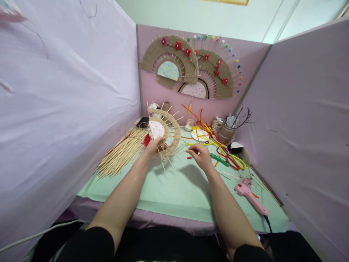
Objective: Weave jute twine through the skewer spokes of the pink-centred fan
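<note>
My left hand (155, 148) is closed around the lower inner edge of a small half-round fan (174, 136). The fan is made of thin wooden sticks with bands of tan twine woven through them, and the stick ends poke out past the outer band. A white half-disc with pink dots (156, 130) forms its centre. To the right of it, my right hand (200, 155) is closed in a pinch. A thin strand of twine seems to run from the fan to these fingertips. Beneath that hand lies a green-handled tool (220, 160).
Bamboo sticks (120, 153) are piled at left. A pink glue gun (252, 198) lies at right, below coloured pipe cleaners (236, 162). Behind are a white dish (200, 135) and a holder with twigs (227, 134). Two finished fans (149, 58) hang on the back panel.
</note>
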Demonstrator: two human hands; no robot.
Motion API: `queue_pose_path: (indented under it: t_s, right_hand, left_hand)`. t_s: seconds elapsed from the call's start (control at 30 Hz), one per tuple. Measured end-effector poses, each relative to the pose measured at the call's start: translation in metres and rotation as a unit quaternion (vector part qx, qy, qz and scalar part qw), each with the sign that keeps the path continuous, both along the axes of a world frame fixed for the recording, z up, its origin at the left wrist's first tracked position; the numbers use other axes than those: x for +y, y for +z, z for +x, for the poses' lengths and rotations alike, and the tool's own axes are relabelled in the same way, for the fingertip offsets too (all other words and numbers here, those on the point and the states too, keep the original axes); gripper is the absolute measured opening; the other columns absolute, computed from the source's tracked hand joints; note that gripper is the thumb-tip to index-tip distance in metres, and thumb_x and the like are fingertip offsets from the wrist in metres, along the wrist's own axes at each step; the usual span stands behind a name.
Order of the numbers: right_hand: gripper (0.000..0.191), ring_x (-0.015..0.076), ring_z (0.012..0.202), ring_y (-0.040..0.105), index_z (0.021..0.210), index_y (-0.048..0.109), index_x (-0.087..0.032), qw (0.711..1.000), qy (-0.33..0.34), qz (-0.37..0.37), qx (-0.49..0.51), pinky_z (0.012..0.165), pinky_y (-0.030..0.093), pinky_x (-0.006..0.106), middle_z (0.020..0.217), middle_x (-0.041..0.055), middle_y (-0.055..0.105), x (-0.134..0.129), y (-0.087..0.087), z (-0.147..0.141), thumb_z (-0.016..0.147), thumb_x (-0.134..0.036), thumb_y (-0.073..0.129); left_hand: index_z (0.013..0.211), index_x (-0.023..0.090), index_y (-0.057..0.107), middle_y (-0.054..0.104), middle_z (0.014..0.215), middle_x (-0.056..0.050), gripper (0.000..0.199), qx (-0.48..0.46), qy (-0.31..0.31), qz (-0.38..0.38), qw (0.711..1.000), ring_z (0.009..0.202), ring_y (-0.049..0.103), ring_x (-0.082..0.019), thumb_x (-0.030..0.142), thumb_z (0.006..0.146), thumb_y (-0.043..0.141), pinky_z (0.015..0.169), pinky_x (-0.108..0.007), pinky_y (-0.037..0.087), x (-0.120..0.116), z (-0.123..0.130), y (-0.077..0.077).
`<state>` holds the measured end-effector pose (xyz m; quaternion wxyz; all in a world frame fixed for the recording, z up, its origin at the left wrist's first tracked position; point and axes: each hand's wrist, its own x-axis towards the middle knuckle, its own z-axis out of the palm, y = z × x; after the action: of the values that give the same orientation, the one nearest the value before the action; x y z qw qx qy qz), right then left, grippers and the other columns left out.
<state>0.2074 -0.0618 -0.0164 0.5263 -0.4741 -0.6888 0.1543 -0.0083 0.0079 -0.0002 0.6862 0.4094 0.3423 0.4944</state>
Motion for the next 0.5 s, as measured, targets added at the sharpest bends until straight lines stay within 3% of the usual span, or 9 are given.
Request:
queue_pose_path:
  t_s: [0.2,0.5]
  right_hand:
    - [0.029,0.0122,0.053,0.047,0.069,0.061,-0.019,0.999,-0.014,-0.029,0.035,0.047,0.051,0.027,0.064,0.0011,0.055,0.0023,-0.0042,-0.0024,0.075,-0.047,0.060]
    - [0.032,0.0115,0.051,0.046,0.063,0.060,-0.018,0.997,-0.075,0.000,0.026,0.053,0.046,0.027,0.057,-0.0003,0.053,0.0023,-0.0086,-0.0089,0.076,-0.047,0.060]
  left_hand:
    - [0.055,0.018,0.054,0.050,0.040,-0.002,0.034,-0.050,-0.079,-0.046,0.995,0.047,0.055,-0.014,0.045,0.077,0.055,0.050,-0.025,0.044,-0.0010,-0.0008,0.0009]
    - [0.055,0.018,0.054,0.046,0.038,-0.002,0.043,-0.093,-0.103,-0.041,0.989,0.047,0.053,-0.015,0.050,0.082,0.044,0.052,-0.027,0.045,-0.0058,0.0013,0.0066]
